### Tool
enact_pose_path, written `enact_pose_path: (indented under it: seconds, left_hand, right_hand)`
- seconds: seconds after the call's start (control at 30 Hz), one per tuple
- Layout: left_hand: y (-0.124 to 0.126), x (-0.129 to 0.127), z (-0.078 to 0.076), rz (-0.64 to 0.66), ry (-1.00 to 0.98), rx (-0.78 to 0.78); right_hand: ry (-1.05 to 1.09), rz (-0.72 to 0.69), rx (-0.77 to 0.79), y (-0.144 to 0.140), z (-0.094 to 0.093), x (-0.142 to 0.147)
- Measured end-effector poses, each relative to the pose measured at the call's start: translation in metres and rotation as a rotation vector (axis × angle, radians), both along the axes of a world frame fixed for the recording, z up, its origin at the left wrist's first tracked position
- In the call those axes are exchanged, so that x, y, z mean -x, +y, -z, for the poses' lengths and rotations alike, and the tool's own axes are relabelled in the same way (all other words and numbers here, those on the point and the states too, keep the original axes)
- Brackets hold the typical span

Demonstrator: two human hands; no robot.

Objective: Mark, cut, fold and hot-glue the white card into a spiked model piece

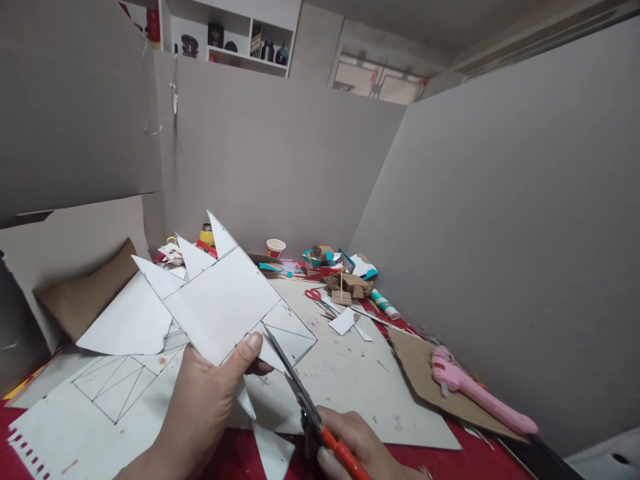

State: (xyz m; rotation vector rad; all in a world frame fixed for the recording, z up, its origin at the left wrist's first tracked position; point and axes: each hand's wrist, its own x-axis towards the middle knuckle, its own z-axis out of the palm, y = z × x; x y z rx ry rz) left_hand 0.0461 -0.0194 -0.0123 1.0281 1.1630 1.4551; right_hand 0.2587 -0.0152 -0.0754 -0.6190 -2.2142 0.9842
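Note:
My left hand (200, 407) pinches a white card cut-out (225, 300) with pointed flaps and pencil lines, holding it up over the table. My right hand (360, 450) grips orange-handled scissors (300, 393) at the bottom centre. Their dark blades point up and left and meet the cut-out's lower right edge beside my left thumb. Small white offcuts (273, 450) lie on the red table surface below the hands.
Beneath lies a large white sheet (100, 400) with drawn lines. A pink glue gun (475, 390) rests on brown cardboard (417, 367) at right. Red scissors (317, 298), a paper cup (275, 248), a glue stick (384, 303) and cardboard scraps clutter the back. Grey boards wall the space.

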Motion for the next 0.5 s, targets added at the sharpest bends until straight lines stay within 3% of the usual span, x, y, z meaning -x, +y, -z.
enact_pose_path:
  seconds: [0.3, 0.5]
  left_hand:
    - [0.0002, 0.0007, 0.0027, 0.017, -0.052, -0.017]
    - [-0.0001, 0.0000, -0.0047, -0.116, -0.086, -0.005]
  right_hand:
    - [0.035, 0.023, 0.041, -0.0019, 0.0006, 0.0021]
    - [0.016, 0.012, 0.069, -0.0034, -0.0048, 0.0019]
